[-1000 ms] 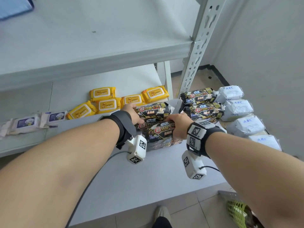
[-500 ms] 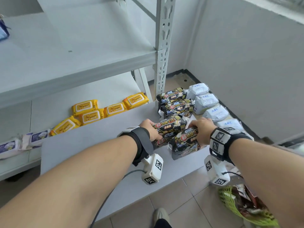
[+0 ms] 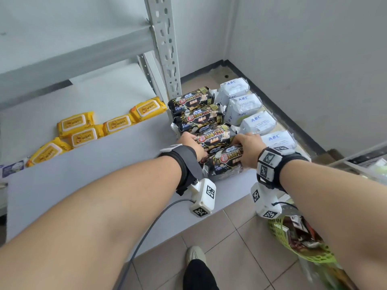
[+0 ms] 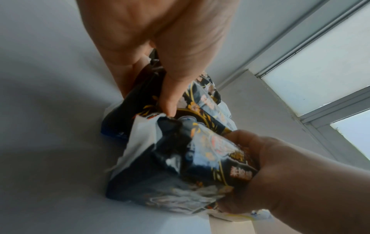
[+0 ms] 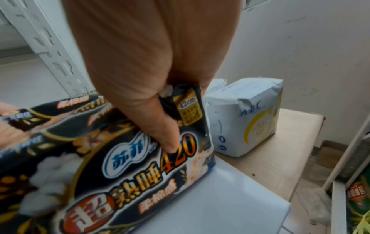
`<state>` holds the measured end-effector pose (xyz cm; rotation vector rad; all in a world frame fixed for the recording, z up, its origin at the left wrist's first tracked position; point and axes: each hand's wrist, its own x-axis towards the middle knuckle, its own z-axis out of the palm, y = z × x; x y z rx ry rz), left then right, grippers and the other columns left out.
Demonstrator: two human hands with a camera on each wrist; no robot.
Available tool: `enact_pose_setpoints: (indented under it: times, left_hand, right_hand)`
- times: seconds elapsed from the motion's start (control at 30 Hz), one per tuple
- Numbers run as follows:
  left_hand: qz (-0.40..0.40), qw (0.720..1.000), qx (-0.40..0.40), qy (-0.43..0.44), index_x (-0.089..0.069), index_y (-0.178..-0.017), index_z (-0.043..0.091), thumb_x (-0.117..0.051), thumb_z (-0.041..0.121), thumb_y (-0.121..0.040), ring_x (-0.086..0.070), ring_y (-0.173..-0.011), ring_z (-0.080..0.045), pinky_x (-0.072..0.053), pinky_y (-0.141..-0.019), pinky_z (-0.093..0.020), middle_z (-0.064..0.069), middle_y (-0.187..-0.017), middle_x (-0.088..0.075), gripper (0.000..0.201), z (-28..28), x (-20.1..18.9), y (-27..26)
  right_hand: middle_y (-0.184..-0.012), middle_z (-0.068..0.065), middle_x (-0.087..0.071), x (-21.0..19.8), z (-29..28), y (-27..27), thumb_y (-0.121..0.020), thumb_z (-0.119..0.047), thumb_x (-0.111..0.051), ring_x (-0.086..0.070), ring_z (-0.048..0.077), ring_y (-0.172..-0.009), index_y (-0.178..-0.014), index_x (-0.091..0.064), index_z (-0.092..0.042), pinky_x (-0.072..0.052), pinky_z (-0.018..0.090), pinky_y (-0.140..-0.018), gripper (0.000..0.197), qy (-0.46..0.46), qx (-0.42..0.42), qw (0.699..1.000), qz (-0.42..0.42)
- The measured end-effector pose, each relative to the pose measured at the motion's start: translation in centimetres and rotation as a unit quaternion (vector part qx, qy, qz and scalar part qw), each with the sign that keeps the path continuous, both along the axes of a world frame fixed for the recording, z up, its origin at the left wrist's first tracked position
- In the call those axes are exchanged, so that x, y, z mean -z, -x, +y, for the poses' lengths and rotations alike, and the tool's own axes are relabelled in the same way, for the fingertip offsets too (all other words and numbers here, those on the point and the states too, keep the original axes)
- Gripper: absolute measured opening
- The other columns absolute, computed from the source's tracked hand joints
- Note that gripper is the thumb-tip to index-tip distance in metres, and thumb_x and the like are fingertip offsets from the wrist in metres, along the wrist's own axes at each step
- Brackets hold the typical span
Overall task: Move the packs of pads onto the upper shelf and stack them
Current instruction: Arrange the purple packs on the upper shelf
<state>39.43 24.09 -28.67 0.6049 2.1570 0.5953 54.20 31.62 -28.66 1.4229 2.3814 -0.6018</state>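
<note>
Several black packs of pads lie in a row at the right end of the grey lower shelf board point(image 3: 104, 164). My left hand point(image 3: 189, 143) grips the left end of the second-nearest black pack point(image 3: 215, 136), thumb on its front point(image 4: 170, 101). My right hand point(image 3: 245, 143) grips the right end of the nearest black pack point(image 3: 226, 162), thumb on the "420" print point(image 5: 172, 142) and fingers behind it. Both packs rest on the board. The grey upper shelf point(image 3: 73, 38) is bare where it shows.
Several white ABC packs point(image 3: 243, 105) line up right of the black ones on a beige surface, close to the wall. Yellow wipes packs point(image 3: 117, 124) lie further left. A perforated shelf post point(image 3: 165, 49) rises behind the packs. A green basket point(image 3: 293, 237) stands on the floor.
The head view has swung right and down. Both hands keep hold of the two nearest black packs, which have shifted only a little on the board.
</note>
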Motion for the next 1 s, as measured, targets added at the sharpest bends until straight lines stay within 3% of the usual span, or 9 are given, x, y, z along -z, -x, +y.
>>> enact_pose_setpoints:
  times: [0.07,0.2,0.3,0.4,0.5,0.67,0.8,0.9,1.0]
  left_hand:
    - [-0.017,0.999,-0.036,-0.006,-0.046,-0.130,0.012,-0.076,0.009,-0.076,-0.052,-0.103,-0.017,-0.043,-0.085,-0.021,-0.007,-0.129,-0.053,0.062,0.4,-0.1,-0.2]
    - [-0.029,0.998,-0.050,0.000,-0.043,-0.134,0.013,-0.078,0.013,-0.075,-0.051,-0.119,-0.024,-0.043,-0.100,-0.031,-0.008,-0.132,-0.051,0.068,0.3,-0.3,-0.4]
    - [-0.039,0.998,-0.045,0.009,-0.038,-0.140,0.011,-0.078,0.012,-0.075,-0.047,-0.126,-0.025,-0.039,-0.102,-0.031,-0.008,-0.139,-0.046,0.077,0.1,-1.2,0.0]
    - [-0.053,0.998,-0.027,0.006,-0.034,-0.143,0.009,-0.076,0.013,-0.077,-0.045,-0.130,-0.025,-0.039,-0.101,-0.029,-0.008,-0.143,-0.043,0.079,-0.5,-3.2,1.2]
    - [-0.042,0.999,-0.016,-0.021,-0.036,-0.142,0.008,-0.074,0.018,-0.079,-0.049,-0.125,-0.025,-0.041,-0.097,-0.030,-0.008,-0.142,-0.046,0.074,-1.4,-5.9,3.2]
    - [-0.042,0.990,-0.088,-0.103,-0.049,-0.132,0.011,-0.069,0.023,-0.083,-0.052,-0.096,-0.020,-0.045,-0.082,-0.028,-0.006,-0.119,-0.056,0.055,-3.7,-11.7,8.3]
    - [-0.028,0.970,-0.166,-0.175,-0.052,-0.128,0.014,-0.070,0.030,-0.082,-0.056,-0.106,-0.021,-0.048,-0.091,-0.030,-0.007,-0.124,-0.058,0.052,-7.1,-16.7,14.1]
    - [-0.039,0.948,-0.225,-0.220,-0.052,-0.124,0.015,-0.068,0.033,-0.083,-0.055,-0.112,-0.022,-0.047,-0.085,-0.032,-0.005,-0.118,-0.057,0.048,-10.7,-20.4,18.7]
    - [-0.042,0.927,-0.264,-0.262,-0.051,-0.125,0.013,-0.066,0.031,-0.085,-0.057,-0.093,-0.019,-0.046,-0.075,-0.028,-0.002,-0.096,-0.057,0.046,-15.0,-23.5,23.5]
  right_hand:
    - [-0.125,0.008,-0.049,0.6,0.1,0.0,-0.078,-0.007,-0.067,-0.040,0.028,-0.120,-0.122,-0.051,-0.023,-0.037,0.035,-0.098,0.049,0.001,0.004,1.000,0.007]
    - [-0.130,0.008,-0.044,0.6,0.4,0.2,-0.073,-0.002,-0.069,-0.036,0.027,-0.123,-0.127,-0.046,-0.023,-0.037,0.037,-0.100,0.062,0.019,0.019,1.000,-0.002]
    - [-0.131,0.008,-0.038,-1.1,0.6,0.4,-0.063,-0.014,-0.081,-0.031,0.028,-0.126,-0.130,-0.043,-0.027,-0.038,0.040,-0.099,0.078,0.041,0.017,0.998,-0.043]
    - [-0.129,0.005,-0.038,-3.9,0.7,1.2,-0.058,-0.030,-0.086,-0.031,0.026,-0.125,-0.128,-0.048,-0.031,-0.039,0.042,-0.098,0.080,0.061,0.009,0.997,-0.050]
    - [-0.127,0.001,-0.048,-7.2,0.7,3.4,-0.062,-0.036,-0.084,-0.040,0.024,-0.122,-0.123,-0.054,-0.028,-0.041,0.044,-0.102,0.068,0.071,0.011,0.997,0.016]
    - [-0.115,0.000,-0.062,-13.4,-0.3,9.8,-0.075,-0.028,-0.077,-0.060,0.015,-0.098,-0.120,-0.057,-0.018,-0.052,0.032,-0.089,0.051,0.120,0.017,0.972,0.199]
    - [-0.101,0.000,-0.066,-18.6,-2.7,16.3,-0.075,-0.029,-0.077,-0.063,0.013,-0.090,-0.116,-0.059,-0.015,-0.049,0.023,-0.072,0.047,0.158,0.023,0.934,0.318]
    - [-0.099,0.004,-0.066,-21.9,-5.1,21.4,-0.078,-0.026,-0.075,-0.063,0.015,-0.089,-0.118,-0.060,-0.013,-0.047,0.023,-0.068,0.044,0.189,0.027,0.911,0.366]
    - [-0.103,0.002,-0.064,-24.3,-7.8,26.2,-0.079,-0.024,-0.073,-0.061,0.015,-0.094,-0.122,-0.058,-0.013,-0.046,0.025,-0.070,0.046,0.224,0.017,0.897,0.381]
